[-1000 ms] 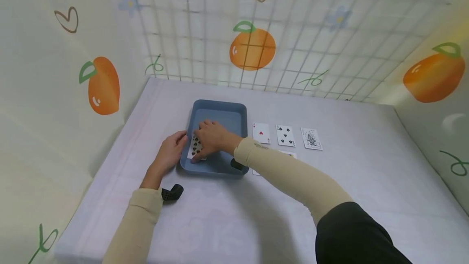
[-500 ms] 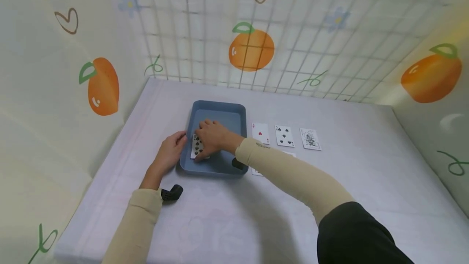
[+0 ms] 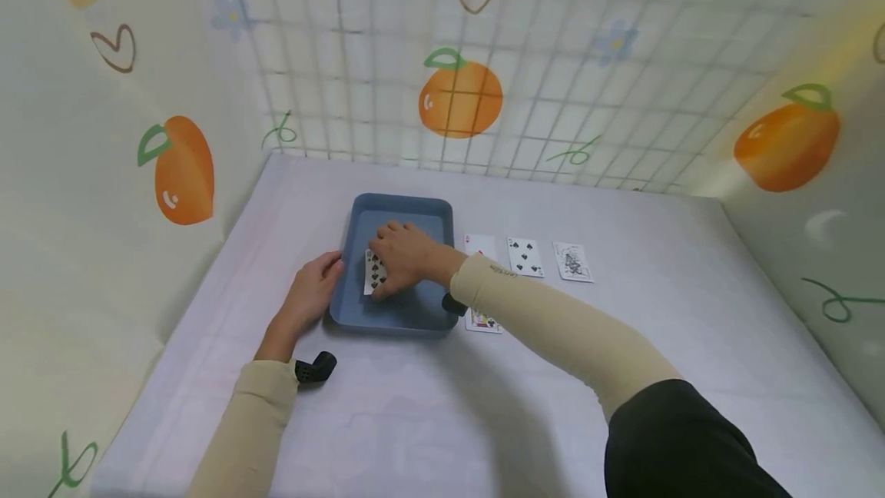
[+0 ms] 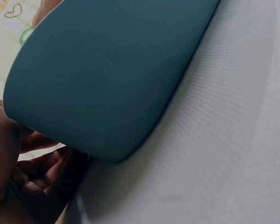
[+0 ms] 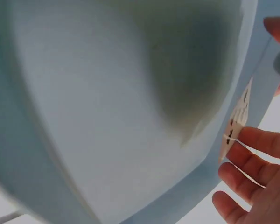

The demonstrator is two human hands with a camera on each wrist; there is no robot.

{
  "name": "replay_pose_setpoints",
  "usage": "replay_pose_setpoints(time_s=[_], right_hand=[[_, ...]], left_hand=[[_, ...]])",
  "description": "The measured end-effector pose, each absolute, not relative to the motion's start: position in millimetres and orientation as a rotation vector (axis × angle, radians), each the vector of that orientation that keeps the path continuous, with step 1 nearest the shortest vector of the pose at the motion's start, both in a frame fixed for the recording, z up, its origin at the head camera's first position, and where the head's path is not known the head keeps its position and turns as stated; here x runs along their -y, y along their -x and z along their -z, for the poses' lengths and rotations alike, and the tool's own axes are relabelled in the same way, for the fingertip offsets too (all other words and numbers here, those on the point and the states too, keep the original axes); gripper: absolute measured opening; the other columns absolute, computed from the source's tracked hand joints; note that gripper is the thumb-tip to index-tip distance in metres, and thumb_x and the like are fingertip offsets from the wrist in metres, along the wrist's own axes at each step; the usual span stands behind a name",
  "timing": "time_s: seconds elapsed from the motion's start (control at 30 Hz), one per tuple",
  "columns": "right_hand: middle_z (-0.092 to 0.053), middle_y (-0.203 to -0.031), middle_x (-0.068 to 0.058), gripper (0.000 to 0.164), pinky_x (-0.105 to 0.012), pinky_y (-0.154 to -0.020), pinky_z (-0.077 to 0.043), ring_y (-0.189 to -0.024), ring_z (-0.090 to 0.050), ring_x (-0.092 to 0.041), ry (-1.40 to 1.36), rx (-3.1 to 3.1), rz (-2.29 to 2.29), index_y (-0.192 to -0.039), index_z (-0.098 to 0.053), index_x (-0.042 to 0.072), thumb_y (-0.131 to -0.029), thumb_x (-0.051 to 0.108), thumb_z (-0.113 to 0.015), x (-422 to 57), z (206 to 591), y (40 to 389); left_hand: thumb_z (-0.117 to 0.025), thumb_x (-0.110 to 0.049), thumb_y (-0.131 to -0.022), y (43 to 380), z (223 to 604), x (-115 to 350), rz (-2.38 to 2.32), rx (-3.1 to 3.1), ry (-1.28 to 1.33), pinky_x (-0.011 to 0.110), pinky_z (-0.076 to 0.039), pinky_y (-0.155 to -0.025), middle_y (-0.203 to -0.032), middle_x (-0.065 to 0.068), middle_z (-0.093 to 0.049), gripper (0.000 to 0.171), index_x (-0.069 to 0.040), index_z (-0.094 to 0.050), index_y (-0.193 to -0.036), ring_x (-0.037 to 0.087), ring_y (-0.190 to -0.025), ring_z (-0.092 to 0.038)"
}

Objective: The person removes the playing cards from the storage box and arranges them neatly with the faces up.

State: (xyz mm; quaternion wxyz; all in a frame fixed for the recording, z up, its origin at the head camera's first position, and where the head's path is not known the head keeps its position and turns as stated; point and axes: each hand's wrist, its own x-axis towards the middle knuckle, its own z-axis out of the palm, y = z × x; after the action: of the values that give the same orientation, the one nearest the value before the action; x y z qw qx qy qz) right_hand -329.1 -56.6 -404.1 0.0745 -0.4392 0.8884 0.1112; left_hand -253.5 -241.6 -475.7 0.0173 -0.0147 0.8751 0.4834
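Note:
A blue shallow tray sits on the white-covered table. My left hand holds its left rim; in the left wrist view the fingers lie against its underside and outer wall. My right hand reaches into the tray and holds a playing card with several black spade pips, fingers near its top and thumb by its lower edge. In the right wrist view, fingertips overlap the card. Part of the card is hidden under the right hand.
Right of the tray lie a red-pip card, a spade card, a joker and a face card, partly covered by the right sleeve. A printed curtain with grid wire rises behind the table.
The right hand and the spade card have shifted slightly right within the tray. The head view has turned a little, uncovering the face card. The left hand stays at the rim.

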Motion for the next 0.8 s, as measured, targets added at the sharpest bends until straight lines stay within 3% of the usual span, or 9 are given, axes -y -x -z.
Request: replay_pose_setpoints(time_s=[0.2,0.8], right_hand=[[-0.056,-0.125,-0.007,0.085,-0.042,-0.097,-0.044,-0.113,-0.048,-0.022,1.328,-2.668,-0.317,-0.137,-0.054,0.01,-0.077,0.07,-0.067,43,396,329],[-0.054,-0.128,-0.008,0.087,-0.04,-0.091,-0.044,-0.111,-0.047,-0.022,1.376,-2.701,-0.257,-0.139,-0.053,0.011,-0.076,0.07,-0.066,-3,390,330]], left_hand=[[-0.041,-0.024,-0.107,252,477,241,-1.504,-2.728,0.03,0.051,-0.032,-0.113,-0.147,0.021,-0.045,0.046,0.001,-0.043,-0.146,0.036,-0.139,-0.039],[-0.04,-0.024,-0.108,248,475,239,-1.448,-2.758,0.006,0.054,-0.031,-0.113,-0.148,0.024,-0.043,0.047,0.003,-0.041,-0.147,0.04,-0.139,-0.037]])
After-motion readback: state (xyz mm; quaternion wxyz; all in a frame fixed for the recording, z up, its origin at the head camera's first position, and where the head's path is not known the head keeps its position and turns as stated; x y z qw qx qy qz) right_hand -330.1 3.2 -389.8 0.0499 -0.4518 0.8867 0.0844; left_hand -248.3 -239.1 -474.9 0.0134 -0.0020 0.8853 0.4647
